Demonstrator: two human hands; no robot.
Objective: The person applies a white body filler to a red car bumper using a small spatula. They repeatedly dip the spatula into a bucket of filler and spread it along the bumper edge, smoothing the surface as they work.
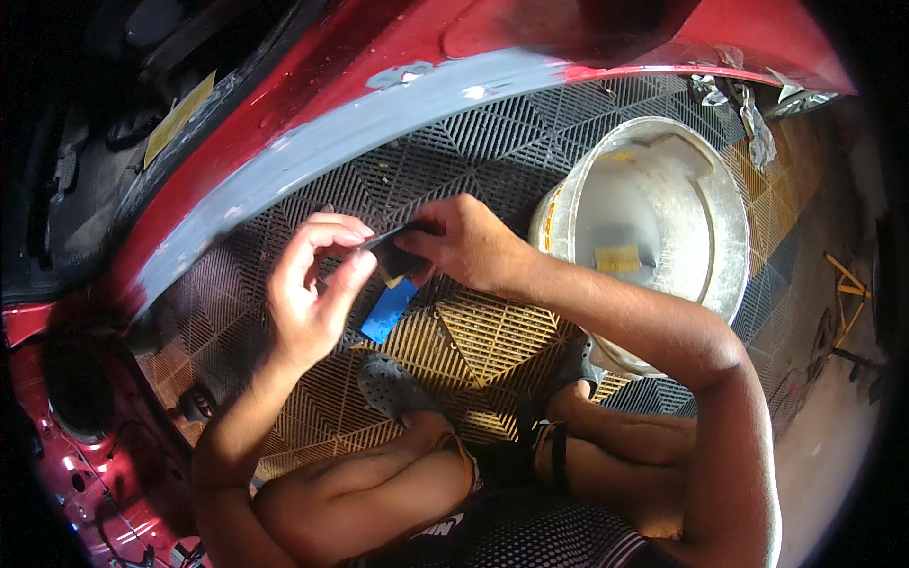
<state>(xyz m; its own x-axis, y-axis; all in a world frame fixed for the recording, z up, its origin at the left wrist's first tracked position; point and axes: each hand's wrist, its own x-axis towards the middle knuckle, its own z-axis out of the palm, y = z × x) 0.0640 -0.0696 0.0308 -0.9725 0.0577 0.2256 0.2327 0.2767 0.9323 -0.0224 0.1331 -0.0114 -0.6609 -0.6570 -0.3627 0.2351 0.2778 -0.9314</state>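
Note:
A small dark sheet of what looks like sandpaper (396, 254) is held between my two hands, in front of the car's wheel arch. My left hand (317, 279) pinches its left edge between thumb and fingertips. On its other side, my right hand (471, 243) grips the sheet with bent fingers, partly hiding it. Just below the hands shows a flat blue block (388, 312), seemingly on the floor. The red car's wheel arch (350, 133) curves above, its rim dull grey with a few pale patches.
To my right stands a large whitish bucket (701, 284) with cloudy water and a yellowish piece (617, 258) in it. Slatted tiles (492, 331) cover the floor under my clogs. Crumpled masking film (756, 128) hangs at the far right. A yellow metal stand (850, 292) is at the right edge.

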